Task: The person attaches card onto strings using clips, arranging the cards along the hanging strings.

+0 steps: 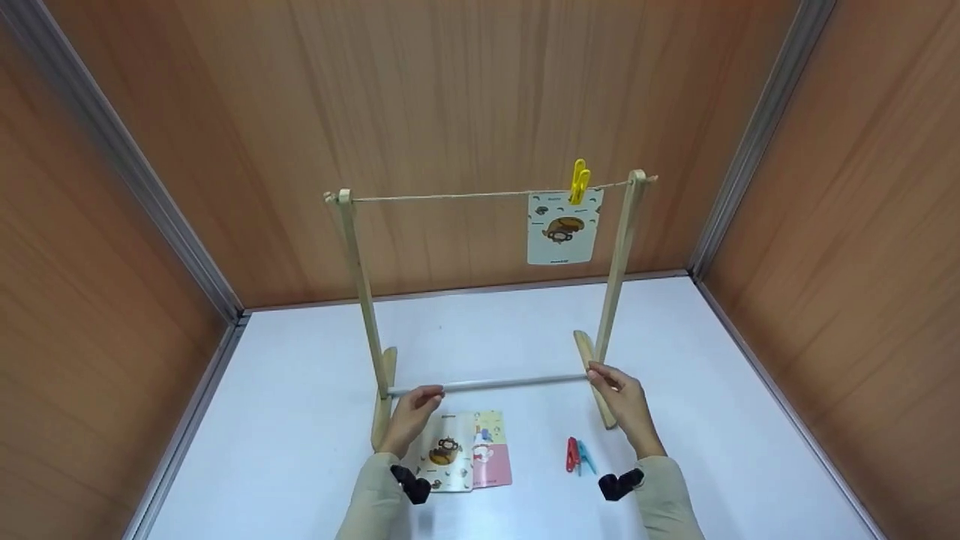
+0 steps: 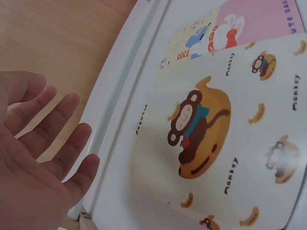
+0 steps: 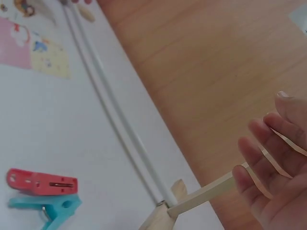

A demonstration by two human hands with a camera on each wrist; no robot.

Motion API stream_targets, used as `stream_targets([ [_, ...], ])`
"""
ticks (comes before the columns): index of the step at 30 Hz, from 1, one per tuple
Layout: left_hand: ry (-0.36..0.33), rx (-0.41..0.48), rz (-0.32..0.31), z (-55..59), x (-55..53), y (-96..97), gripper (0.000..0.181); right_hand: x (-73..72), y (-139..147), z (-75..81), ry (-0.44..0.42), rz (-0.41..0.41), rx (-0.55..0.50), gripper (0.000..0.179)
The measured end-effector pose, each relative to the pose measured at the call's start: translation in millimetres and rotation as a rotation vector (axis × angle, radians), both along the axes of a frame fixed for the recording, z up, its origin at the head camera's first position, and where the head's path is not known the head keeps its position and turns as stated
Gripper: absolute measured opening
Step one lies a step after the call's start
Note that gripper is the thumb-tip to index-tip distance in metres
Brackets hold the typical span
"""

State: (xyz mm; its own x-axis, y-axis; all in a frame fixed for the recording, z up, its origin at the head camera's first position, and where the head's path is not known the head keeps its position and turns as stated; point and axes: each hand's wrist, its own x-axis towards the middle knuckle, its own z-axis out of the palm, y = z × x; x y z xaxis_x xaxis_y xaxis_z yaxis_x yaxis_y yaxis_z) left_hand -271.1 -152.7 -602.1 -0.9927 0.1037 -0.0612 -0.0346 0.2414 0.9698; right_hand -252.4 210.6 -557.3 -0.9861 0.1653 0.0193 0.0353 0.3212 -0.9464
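A wooden rack stands on the table, its left post (image 1: pixel 361 292) and right post (image 1: pixel 619 262) joined low down by a pale rod (image 1: pixel 517 382). My left hand (image 1: pixel 411 417) is at the rod's left end, its fingers loosely bent and grasping nothing in the left wrist view. Near the foot of the right post is my right hand (image 1: pixel 622 401); the right wrist view has its relaxed fingers overlapping the post, and contact is unclear. Beside my left hand lies a monkey-print card (image 1: pixel 445 454), partly over a pink and yellow card (image 1: pixel 493 461).
Above, a string (image 1: pixel 450 196) runs between the post tops. A yellow clothespin (image 1: pixel 579 184) holds another monkey card (image 1: pixel 551 247) on it. Red (image 1: pixel 572 454) and blue clothespins (image 1: pixel 586 454) lie near my right hand. Wooden walls (image 1: pixel 480 90) enclose the white table (image 1: pixel 300 450).
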Motion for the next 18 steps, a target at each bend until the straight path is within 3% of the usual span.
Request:
stream_targets([
  [10,-0.059,-0.080,0.006,-15.0,3.3,-9.5,0.035,9.9,1,-26.1,-0.066,-0.014,-0.034,0.043],
  [18,-0.112,-0.127,0.023,-20.0,4.3,-12.8,0.034,21.8,3,-41.6,-0.110,0.021,-0.045,0.040],
])
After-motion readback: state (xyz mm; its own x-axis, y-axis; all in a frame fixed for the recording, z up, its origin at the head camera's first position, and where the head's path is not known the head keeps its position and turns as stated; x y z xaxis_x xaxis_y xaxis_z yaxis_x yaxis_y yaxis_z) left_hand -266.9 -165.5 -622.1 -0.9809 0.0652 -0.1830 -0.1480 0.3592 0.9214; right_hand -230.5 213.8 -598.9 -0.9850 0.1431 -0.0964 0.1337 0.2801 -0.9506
